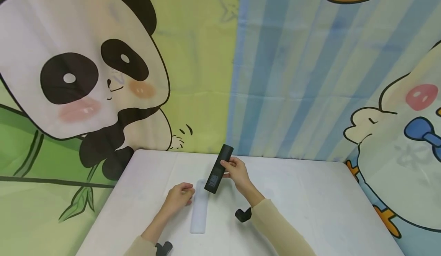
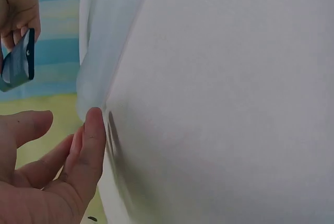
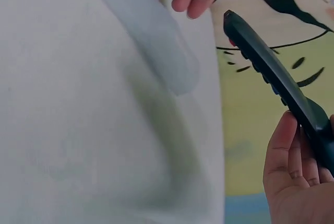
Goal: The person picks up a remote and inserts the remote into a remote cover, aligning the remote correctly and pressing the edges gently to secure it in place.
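Observation:
My right hand (image 1: 237, 173) holds a black remote control (image 1: 219, 168) above the table, tilted, with its labelled back facing up in the head view. Along the remote's underside, small buttons show in the right wrist view, where the fingers and thumb of the right hand (image 3: 300, 177) grip one end. A translucent, pale sleeve-like cover (image 1: 198, 214) lies lengthwise on the table to the left of the remote. Beside its far end is my left hand (image 1: 179, 198), fingers loosely bent with nothing between them. Whether a fingertip touches the cover (image 2: 112, 36) I cannot tell.
The white table (image 1: 303, 194) ends at a hanging cloth (image 1: 196, 76) printed with a panda and other cartoon figures. Black wrist-worn devices sit by the right sleeve (image 1: 243, 214) and by the left sleeve (image 1: 141, 247).

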Available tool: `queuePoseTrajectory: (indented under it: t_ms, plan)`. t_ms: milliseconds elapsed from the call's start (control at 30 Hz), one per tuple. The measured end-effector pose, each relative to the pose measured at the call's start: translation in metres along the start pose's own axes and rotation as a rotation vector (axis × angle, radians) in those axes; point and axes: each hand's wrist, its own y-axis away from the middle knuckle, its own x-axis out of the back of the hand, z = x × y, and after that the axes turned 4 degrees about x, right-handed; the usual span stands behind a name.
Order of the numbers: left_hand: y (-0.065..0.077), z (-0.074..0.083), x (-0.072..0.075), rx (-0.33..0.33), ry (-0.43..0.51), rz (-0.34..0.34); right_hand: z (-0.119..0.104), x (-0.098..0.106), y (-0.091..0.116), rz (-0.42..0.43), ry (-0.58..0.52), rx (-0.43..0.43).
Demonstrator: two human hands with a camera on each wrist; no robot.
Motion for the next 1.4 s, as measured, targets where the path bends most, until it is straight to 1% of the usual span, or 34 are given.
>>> queuePoseTrajectory:
  t_ms: [100,233,633,867,1133,1267,1400]
  plan:
    - [-0.005,-0.004,-0.002,0.008,0.006,-0.018,0.012,-0.006,-0.010,0.001,0.009,-0.040]
    - [-0.010,-0.008,-0.004,0.007,-0.003,-0.045,0.024,-0.011,-0.017,0.028,0.019,-0.083]
    - [-0.017,-0.007,-0.008,0.004,-0.038,-0.088,0.045,-0.017,-0.027,0.072,0.066,-0.112]
    - [-0.020,-0.007,-0.007,0.017,-0.029,-0.089,0.049,-0.026,-0.027,0.065,0.057,-0.110]
    - [-0.023,-0.007,-0.008,0.000,-0.007,-0.094,0.061,-0.029,-0.029,0.035,0.014,-0.116]
    - [-0.025,-0.008,-0.010,-0.009,0.007,-0.087,0.064,-0.031,-0.029,0.034,0.010,-0.113]
    - [-0.027,-0.007,-0.011,-0.011,0.010,-0.061,0.063,-0.035,-0.028,0.022,0.009,-0.113]
